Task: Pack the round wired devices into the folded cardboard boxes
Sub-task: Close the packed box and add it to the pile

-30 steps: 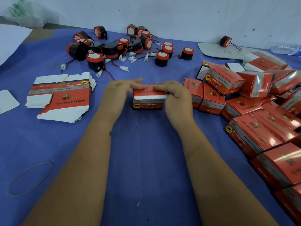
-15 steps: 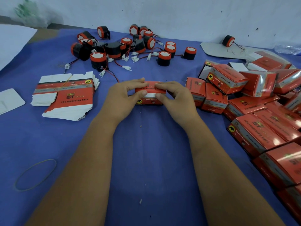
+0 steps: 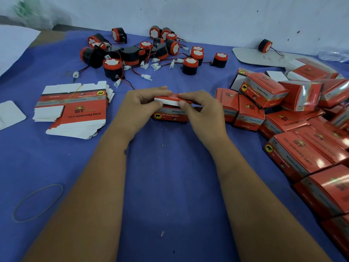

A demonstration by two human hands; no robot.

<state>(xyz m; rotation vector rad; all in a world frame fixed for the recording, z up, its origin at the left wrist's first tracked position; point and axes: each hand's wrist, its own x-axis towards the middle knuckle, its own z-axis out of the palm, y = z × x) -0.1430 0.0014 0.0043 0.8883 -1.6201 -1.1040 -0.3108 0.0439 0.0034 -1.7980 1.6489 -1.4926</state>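
A small red cardboard box (image 3: pixel 171 116) stands on the blue cloth in the middle of the table. My left hand (image 3: pixel 139 108) and my right hand (image 3: pixel 203 108) pinch its top flap (image 3: pixel 167 100) from either side, thumbs on the white edge. What is inside the box is hidden. Several round black-and-red wired devices (image 3: pixel 151 52) lie in a heap at the back, with white connectors on red and black wires. One more device (image 3: pixel 265 45) sits alone at the back right.
A stack of flat unfolded boxes (image 3: pixel 75 108) lies at the left. Several closed red boxes (image 3: pixel 294 120) pile up along the right side. A rubber band (image 3: pixel 37 202) lies near the front left. White cards (image 3: pixel 11 114) lie at the far left.
The box's top flap has come up a little and shows its white edge between my fingers. Both hands have stayed on the box.
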